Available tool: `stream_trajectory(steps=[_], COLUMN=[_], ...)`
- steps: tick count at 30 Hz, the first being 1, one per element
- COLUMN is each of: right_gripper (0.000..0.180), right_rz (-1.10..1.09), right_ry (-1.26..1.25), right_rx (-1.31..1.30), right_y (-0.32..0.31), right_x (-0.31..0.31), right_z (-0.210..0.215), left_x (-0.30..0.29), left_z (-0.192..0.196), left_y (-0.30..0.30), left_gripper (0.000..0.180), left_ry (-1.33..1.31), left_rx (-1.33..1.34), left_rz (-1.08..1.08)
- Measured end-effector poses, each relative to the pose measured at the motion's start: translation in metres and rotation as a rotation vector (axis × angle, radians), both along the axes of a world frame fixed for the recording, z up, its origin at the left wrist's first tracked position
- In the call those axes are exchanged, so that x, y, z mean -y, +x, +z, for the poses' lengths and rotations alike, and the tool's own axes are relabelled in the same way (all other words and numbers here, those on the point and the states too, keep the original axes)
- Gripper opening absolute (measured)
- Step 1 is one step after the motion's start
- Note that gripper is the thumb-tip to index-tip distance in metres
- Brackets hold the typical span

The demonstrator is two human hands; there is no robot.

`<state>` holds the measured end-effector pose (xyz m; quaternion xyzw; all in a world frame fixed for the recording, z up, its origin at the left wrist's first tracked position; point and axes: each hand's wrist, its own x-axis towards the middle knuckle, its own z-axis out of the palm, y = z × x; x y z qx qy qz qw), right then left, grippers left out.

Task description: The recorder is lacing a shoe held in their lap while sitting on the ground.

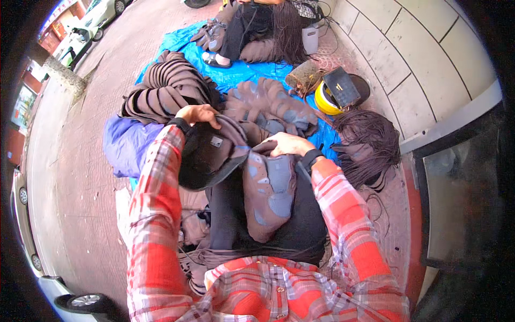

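Observation:
My left hand is closed on the edge of a dark-lined brown shoe upper, whose black inside with a small white label faces up. Over my black-clad lap lies a second brown shoe upper with blue-grey patches, toe toward me. My right hand grips this one by its collar end. The two pieces meet between my hands; whether they are joined there I cannot tell. Just beyond, a pile of similar patched uppers lies on the blue tarp.
Brown uppers are stacked in a curved row at the left, above a purple cloth bundle. Right are a bunch of brown cords and a yellow bucket with a black box. Another person sits at the tarp's far end.

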<state>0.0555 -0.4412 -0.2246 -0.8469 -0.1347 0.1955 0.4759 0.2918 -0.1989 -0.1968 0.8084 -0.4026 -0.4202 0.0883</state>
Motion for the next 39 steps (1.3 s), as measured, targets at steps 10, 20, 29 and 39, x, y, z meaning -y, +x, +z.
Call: stream_trajectory(steps=[10, 20, 29, 39], right_gripper=[0.038, 0.030, 0.070, 0.076], right_rz=[-0.197, -0.438, -0.054, -0.276], right_ry=[-0.187, 0.344, -0.285, -0.526], right_rx=[-0.061, -0.232, -0.003, 0.175], right_y=[-0.003, -0.037, -0.075, -0.098], right_x=[-0.020, -0.005, -0.022, -0.050], right_z=[-0.008, 0.008, 0.031, 0.022], left_x=[0.000, 0.042, 0.009, -0.018], left_z=[0.026, -0.018, -0.035, 0.003], left_y=[-0.095, -0.369, -0.398, -0.317], left_gripper=[0.060, 0.122, 0.104, 0.046], left_ry=[-0.286, -0.649, -0.673, -0.813], left_rx=[1.236, 0.530, 0.176, 0.263], left_rz=[-0.069, 0.821, 0.931, 0.745])
